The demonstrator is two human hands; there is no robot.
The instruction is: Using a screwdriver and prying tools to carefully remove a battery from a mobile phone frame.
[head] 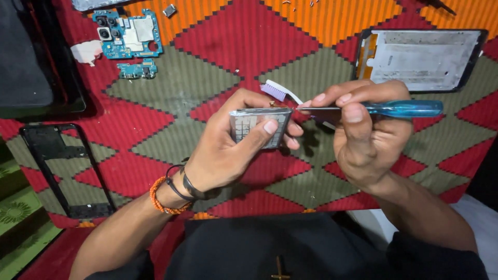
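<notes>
- At nine o'clock of centre, the left hand (225,150) is clenched around a small silvery phone part (259,127), held above the patterned surface (207,83).
- The part's long axis is laid nine-to-three, its free end pointed at three o'clock.
- A blue-handled screwdriver (373,109) is pinched in the right hand (363,135), tip at the part's edge; the blade is best kept shallow and levered gently.

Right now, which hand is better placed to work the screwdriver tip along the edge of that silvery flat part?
Right. The right hand already grips the blue-handled screwdriver, tip at the part's edge. The left hand is busy holding the silvery flat part.
</notes>
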